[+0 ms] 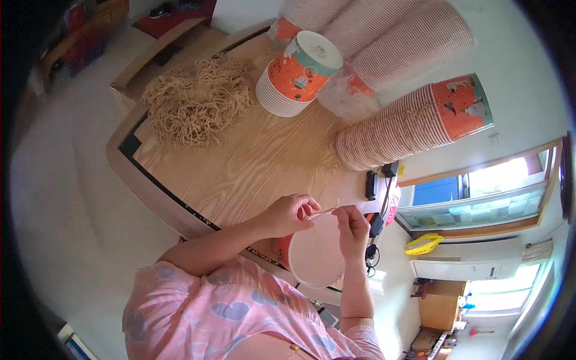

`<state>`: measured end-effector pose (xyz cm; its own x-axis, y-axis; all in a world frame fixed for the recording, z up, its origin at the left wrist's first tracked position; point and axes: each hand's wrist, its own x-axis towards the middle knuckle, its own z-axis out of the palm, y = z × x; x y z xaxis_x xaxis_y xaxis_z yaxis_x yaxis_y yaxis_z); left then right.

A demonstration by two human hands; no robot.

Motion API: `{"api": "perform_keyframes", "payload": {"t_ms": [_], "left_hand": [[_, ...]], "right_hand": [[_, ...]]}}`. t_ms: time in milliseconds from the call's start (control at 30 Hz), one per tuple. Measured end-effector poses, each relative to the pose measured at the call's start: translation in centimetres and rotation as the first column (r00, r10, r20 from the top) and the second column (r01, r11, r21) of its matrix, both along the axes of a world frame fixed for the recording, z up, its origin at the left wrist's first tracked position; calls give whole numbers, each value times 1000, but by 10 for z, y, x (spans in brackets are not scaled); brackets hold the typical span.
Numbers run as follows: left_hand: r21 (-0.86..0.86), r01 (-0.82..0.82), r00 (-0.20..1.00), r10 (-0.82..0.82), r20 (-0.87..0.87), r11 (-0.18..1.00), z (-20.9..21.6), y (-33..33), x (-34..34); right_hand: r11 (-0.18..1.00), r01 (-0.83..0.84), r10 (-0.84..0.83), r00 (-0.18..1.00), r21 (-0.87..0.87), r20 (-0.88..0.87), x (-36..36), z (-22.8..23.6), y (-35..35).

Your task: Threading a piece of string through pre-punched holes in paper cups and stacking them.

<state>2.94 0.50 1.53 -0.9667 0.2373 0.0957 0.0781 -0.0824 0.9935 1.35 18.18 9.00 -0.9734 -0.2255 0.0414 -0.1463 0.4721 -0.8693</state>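
A paper bucket (315, 258), white inside with an orange printed outer wall, sits at the table's near edge with its mouth toward me. At its far rim, my left hand (291, 215) has its fingers curled in a pinch on a thin tan string (326, 212). My right hand (353, 233) pinches the same string at the right, thumb and forefinger together, and covers part of the rim. A short end of string sticks up between the two hands. Whether the string passes through the bucket's wall is too small to tell.
A tangled heap of tan strings (198, 102) lies on the wooden table (240, 165) at far left. Beside it stands an upside-down bucket stack (300, 75). A long bucket stack (414, 123) and plastic-wrapped stacks (414, 45) are at far right. Black devices (372, 186) line the right edge.
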Motion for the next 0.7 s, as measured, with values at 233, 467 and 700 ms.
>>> {"api": "perform_keyframes", "payload": {"t_ms": [233, 467, 700], "left_hand": [[-28, -50, 997, 49, -52, 998, 1, 1, 1], [41, -145, 982, 149, -120, 989, 8, 8, -10], [119, -107, 993, 111, -27, 987, 9, 8, -11]], "right_hand": [[997, -13, 11, 1000, -75, -25, 0, -6, -7], [998, -26, 30, 997, -60, 66, 1, -12, 0], [999, -45, 45, 999, 0, 24, 3, -16, 2]]}}
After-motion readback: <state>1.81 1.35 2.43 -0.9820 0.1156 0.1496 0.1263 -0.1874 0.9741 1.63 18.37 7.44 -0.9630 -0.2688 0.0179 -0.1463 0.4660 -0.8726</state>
